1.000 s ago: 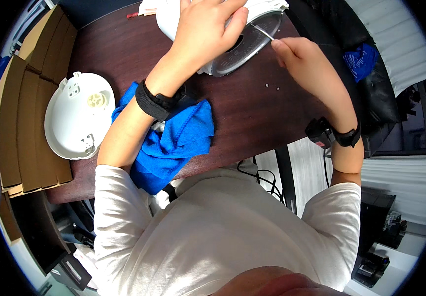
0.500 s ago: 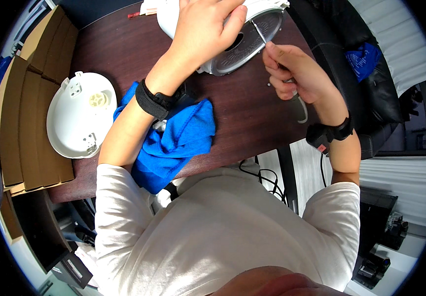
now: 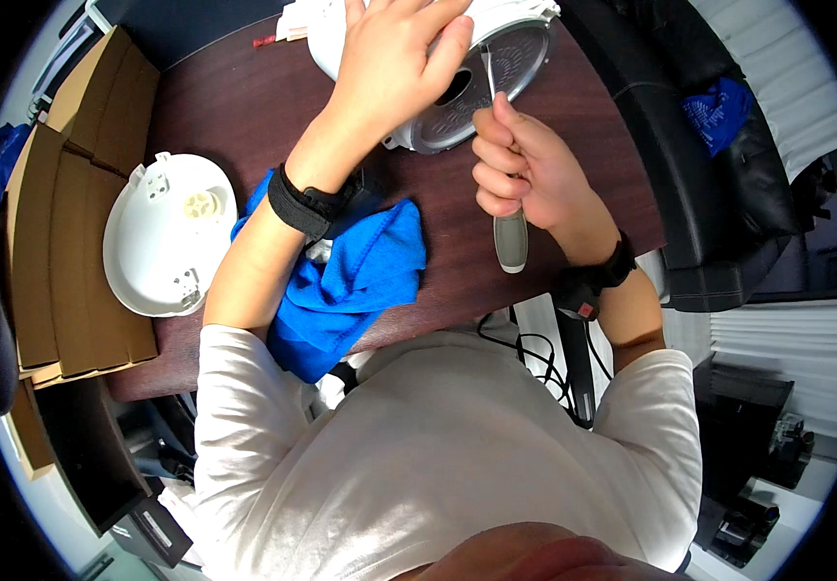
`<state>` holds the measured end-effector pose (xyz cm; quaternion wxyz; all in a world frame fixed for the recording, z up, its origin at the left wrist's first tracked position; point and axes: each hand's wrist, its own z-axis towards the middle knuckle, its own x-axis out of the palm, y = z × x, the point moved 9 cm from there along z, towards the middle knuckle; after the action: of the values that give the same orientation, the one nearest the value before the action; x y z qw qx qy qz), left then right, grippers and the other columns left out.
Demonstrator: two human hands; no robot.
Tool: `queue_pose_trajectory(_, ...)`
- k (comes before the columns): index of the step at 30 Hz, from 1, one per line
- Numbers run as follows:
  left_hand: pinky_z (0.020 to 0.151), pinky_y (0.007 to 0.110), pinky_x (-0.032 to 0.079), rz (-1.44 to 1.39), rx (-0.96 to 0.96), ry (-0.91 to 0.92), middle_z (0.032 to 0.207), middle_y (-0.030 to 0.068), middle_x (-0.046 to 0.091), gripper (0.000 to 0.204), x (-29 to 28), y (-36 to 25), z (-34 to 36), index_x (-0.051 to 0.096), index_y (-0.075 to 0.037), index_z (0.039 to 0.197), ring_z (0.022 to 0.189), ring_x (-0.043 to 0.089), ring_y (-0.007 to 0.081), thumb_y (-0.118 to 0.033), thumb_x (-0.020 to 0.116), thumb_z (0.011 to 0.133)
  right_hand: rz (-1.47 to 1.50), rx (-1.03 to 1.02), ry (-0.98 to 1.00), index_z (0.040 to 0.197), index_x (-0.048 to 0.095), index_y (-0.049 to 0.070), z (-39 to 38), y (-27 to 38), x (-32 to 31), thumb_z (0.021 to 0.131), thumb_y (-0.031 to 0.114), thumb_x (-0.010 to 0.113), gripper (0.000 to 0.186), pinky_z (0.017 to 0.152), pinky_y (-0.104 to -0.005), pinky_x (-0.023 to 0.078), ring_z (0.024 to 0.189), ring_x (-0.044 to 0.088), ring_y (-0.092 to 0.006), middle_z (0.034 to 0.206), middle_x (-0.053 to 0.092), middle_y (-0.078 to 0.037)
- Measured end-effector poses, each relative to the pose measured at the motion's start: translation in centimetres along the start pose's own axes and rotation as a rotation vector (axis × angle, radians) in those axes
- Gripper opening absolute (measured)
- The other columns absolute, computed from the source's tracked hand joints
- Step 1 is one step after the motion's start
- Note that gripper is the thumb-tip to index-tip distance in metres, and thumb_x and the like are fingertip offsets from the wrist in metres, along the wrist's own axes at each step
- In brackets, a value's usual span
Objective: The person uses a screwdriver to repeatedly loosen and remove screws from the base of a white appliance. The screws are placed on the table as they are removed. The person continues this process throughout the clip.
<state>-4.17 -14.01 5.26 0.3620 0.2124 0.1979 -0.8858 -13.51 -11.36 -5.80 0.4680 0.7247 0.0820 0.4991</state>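
At the far side of the table stands a white appliance [image 3: 325,41] with a round silver metal face [image 3: 521,60] that has a dark hole near its middle. My left hand [image 3: 394,53] lies across the white body with its fingers spread; some fingertips are cut off by the top of the picture. My right hand [image 3: 525,167] is wrapped round a screwdriver [image 3: 510,244] with a grey handle. Its thin metal shaft points away from me, and the tip is at the upper rim of the metal face. Whether it touches a screw there I cannot tell.
A white oval cover [image 3: 152,257] with a cream round part lies at the left, beside standing brown cardboard boxes [image 3: 79,261]. A crumpled blue cloth [image 3: 350,281] sits under my left forearm. A black leather seat [image 3: 699,194] borders the table's right side.
My right hand has moved left and turned the screwdriver more upright, so its handle now shows below the fist. My left hand stays on the appliance. The view has shifted slightly.
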Motion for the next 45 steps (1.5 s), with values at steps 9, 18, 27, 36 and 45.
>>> queue_pose_trajectory(9, 0.106, 0.064, 0.02, -0.018, -0.03, 0.078, 0.132, 0.0156, 0.054, 0.037, 0.3, 0.0, 0.1, 0.058, -0.011, 0.125, 0.128, 0.04, 0.0427, -0.019, 0.052, 0.09, -0.523, -0.037, -0.287, 0.084, 0.052, 0.005, -3.7, 3.0, -2.4, 0.102, 0.031, 0.042, 0.033, 0.042, -0.0274, 0.036, 0.043, 0.045, -0.013, 0.055, 0.045, -0.001)
queue_pose_trajectory(18, 0.107, 0.064, 0.017, -0.03, -0.047, 0.092, 0.132, 0.0157, 0.053, 0.036, 0.5, 0.1, 0.2, 0.059, -0.011, 0.124, 0.129, 0.04, 0.0428, -0.021, 0.051, 0.09, -1.962, -0.472, -0.519, 0.079, 0.057, 0.003, -4.9, 9.8, 2.2, 0.097, 0.02, 0.048, 0.027, 0.05, -0.0419, 0.043, 0.057, 0.059, -0.0346, 0.059, 0.057, -0.016)
queue_pose_trajectory(27, 0.107, 0.063, 0.017, -0.031, -0.046, 0.088, 0.132, 0.0162, 0.054, 0.037, 0.5, 0.1, 0.2, 0.059, -0.011, 0.124, 0.129, 0.04, 0.0429, -0.021, 0.051, 0.09, -2.006, -0.466, -0.546, 0.076, 0.055, 0.004, -4.3, 9.8, 2.7, 0.097, 0.024, 0.048, 0.03, 0.049, -0.0426, 0.044, 0.055, 0.058, -0.035, 0.057, 0.055, -0.017)
queue_pose_trajectory(36, 0.107, 0.063, 0.017, -0.032, -0.046, 0.095, 0.131, 0.0169, 0.054, 0.037, 0.4, 0.0, 0.4, 0.059, -0.01, 0.124, 0.129, 0.04, 0.0426, -0.021, 0.05, 0.09, -2.059, -0.46, -0.542, 0.076, 0.055, 0.004, -4.4, 10.1, 3.3, 0.097, 0.023, 0.048, 0.029, 0.049, -0.0423, 0.044, 0.055, 0.059, -0.0341, 0.057, 0.055, -0.016)
queue_pose_trajectory(45, 0.107, 0.064, 0.016, -0.03, -0.056, 0.093, 0.131, 0.0166, 0.054, 0.036, 0.4, 0.0, 0.3, 0.06, -0.011, 0.124, 0.129, 0.04, 0.0418, -0.021, 0.05, 0.09, -2.005, -0.462, -0.536, 0.075, 0.056, 0.003, -4.2, 9.9, 3.0, 0.097, 0.024, 0.049, 0.031, 0.05, -0.0427, 0.045, 0.055, 0.059, -0.0353, 0.058, 0.056, -0.018)
